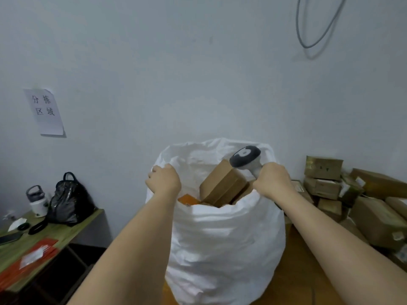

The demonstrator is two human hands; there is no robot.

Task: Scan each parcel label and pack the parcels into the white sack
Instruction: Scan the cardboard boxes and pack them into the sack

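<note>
My left hand (164, 180) grips the sack (224, 243) rim, my right hand (272, 180) clenches the scanner (245, 158) (maybe rim too, unclear); boxes (222, 184) sit between them, so I'd lift evenly, shake gently to settle them.

Paper sign (45, 111) on wall, handwritten: 分拣区域. Parcel labels too small/blurred to read.

One white sack (226, 243), one scanner (245, 158), two hands (both gripping).
</note>
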